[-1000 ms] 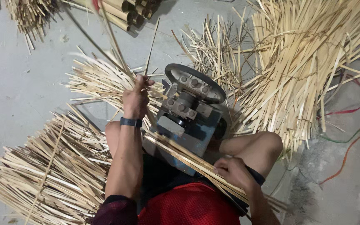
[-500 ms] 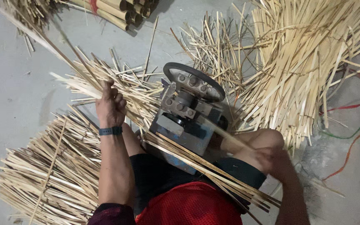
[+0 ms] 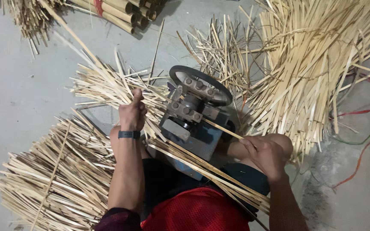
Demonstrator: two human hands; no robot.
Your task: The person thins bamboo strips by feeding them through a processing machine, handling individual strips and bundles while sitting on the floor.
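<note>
A small metal splitting machine (image 3: 193, 115) with a dark round wheel stands on the floor between my knees. My left hand (image 3: 131, 112) is closed around thin bamboo strips (image 3: 88, 55) that stretch up and to the left from the machine. My right hand (image 3: 265, 155) rests by my right knee, its fingers pinched on a single bamboo strip (image 3: 221, 127) that runs into the machine's right side. A bundle of long strips (image 3: 202, 171) lies across my lap under the machine.
A big heap of bamboo strips (image 3: 313, 72) fills the right, another heap (image 3: 56, 175) lies at lower left, and a smaller pile (image 3: 103, 85) sits left of the machine. Round bamboo poles (image 3: 120, 10) lie at the top. Coloured cords (image 3: 360, 141) trail on the floor at right.
My left hand has pulled split strips away from the machine toward the left. My right hand moved from my lap up to the machine's right side with a new strip.
</note>
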